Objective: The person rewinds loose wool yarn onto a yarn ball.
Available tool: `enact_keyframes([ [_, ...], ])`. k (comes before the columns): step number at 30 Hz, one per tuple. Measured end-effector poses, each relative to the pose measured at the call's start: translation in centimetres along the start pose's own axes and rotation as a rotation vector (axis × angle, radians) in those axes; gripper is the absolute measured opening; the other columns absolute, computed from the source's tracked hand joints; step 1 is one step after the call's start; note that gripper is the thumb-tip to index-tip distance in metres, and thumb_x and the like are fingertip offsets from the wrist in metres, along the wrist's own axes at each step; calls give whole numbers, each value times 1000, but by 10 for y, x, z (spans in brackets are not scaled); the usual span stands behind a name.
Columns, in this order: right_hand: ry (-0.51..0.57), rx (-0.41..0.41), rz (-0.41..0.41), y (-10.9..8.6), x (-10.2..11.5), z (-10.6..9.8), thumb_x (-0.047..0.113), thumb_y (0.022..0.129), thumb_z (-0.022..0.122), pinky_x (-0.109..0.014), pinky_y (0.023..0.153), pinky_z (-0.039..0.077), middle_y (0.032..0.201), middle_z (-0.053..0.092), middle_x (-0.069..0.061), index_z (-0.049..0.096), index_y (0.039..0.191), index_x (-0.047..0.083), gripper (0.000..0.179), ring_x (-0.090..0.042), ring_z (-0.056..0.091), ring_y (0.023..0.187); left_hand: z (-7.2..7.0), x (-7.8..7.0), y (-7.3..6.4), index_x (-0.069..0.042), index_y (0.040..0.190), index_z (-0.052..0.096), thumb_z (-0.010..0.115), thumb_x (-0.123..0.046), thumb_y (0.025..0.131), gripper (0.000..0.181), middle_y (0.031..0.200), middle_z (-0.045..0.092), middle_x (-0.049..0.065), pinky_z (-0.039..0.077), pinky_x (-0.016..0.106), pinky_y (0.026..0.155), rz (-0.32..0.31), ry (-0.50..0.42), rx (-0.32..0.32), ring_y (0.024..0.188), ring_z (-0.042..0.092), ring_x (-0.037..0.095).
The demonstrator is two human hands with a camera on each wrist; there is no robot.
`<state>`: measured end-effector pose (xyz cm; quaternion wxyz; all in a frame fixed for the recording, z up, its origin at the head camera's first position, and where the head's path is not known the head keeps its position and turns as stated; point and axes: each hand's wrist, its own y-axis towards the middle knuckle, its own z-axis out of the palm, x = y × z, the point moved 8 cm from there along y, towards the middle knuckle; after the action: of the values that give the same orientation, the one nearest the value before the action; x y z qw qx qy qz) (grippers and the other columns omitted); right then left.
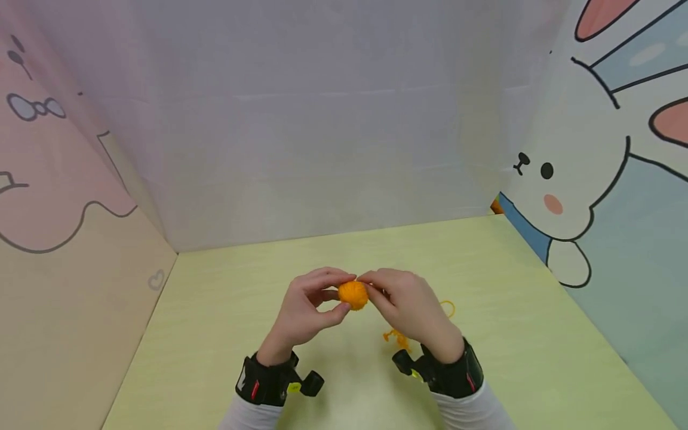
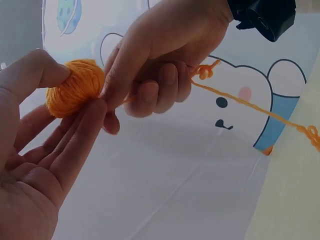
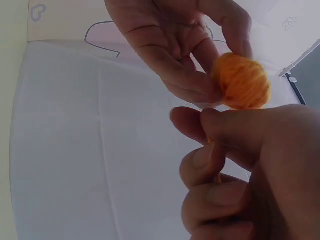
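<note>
A small ball of orange yarn (image 1: 353, 295) is pinched between the thumb and fingers of my left hand (image 1: 309, 307), held above the table. Right beside it, my right hand (image 1: 411, 301) pinches the yarn strand between thumb and forefinger, its other fingers curled around the strand. In the left wrist view the loose strand (image 2: 245, 105) runs out of the right hand down to a tangled bit of yarn (image 2: 312, 135). The right wrist view shows the ball (image 3: 244, 82) just above the right thumb, slightly blurred.
Loose orange yarn (image 1: 399, 339) lies on the pale yellow table (image 1: 215, 334) below the right hand, partly hidden by it. A pale curtain-like wall (image 1: 322, 149) stands behind, and printed cartoon panels flank both sides. Each wrist wears a black strap with a camera (image 1: 263, 377).
</note>
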<state>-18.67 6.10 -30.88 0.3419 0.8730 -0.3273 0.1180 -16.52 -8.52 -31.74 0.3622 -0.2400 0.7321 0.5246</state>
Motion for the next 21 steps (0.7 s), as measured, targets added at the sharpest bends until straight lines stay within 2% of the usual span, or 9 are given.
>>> enact_keyframes([
  [4,-16,153,25,-1,1,18,27,97,63,-24,50,39,64,46,12,67,90,22,9,-7,42,55,-10,6,-3,5,119,62,72,10,82,38,113,62,20,60,35,79,-81,-69,-122,99,62,34],
  [6,-5,211,18,-2,4,24,30,98,62,-23,50,36,60,39,12,65,88,24,12,-7,40,53,-15,11,-4,5,117,61,73,5,84,36,113,62,19,60,33,79,-138,-95,-198,98,62,35],
  [8,13,248,1,-4,7,27,31,99,61,-22,51,37,60,42,15,66,90,26,12,-5,42,54,-21,16,-7,5,116,60,75,0,84,36,113,62,19,60,32,80,-192,-104,-270,97,64,36],
  [11,29,280,-42,-6,13,28,27,100,59,-22,55,43,68,51,20,68,91,27,13,-2,46,58,-26,23,-8,6,115,58,76,-1,84,36,113,62,20,59,31,82,-243,-92,-347,95,65,36],
  [13,42,286,-67,-7,17,27,25,99,58,-21,55,44,73,55,21,68,92,27,13,0,47,59,-29,26,-9,5,114,59,76,0,83,36,113,62,20,59,32,83,-255,-52,-376,94,65,34],
  [16,60,255,-107,-8,21,21,23,98,59,-20,54,44,73,54,21,68,91,26,12,1,45,58,-31,28,-8,2,113,61,77,0,83,35,112,64,16,59,34,84,-256,41,-382,93,64,29],
  [21,76,102,-168,-8,23,3,20,95,62,-19,53,43,72,52,18,68,90,23,8,0,46,59,-26,26,-5,-4,114,65,76,3,81,35,111,65,9,59,35,82,-254,217,-328,91,64,21],
])
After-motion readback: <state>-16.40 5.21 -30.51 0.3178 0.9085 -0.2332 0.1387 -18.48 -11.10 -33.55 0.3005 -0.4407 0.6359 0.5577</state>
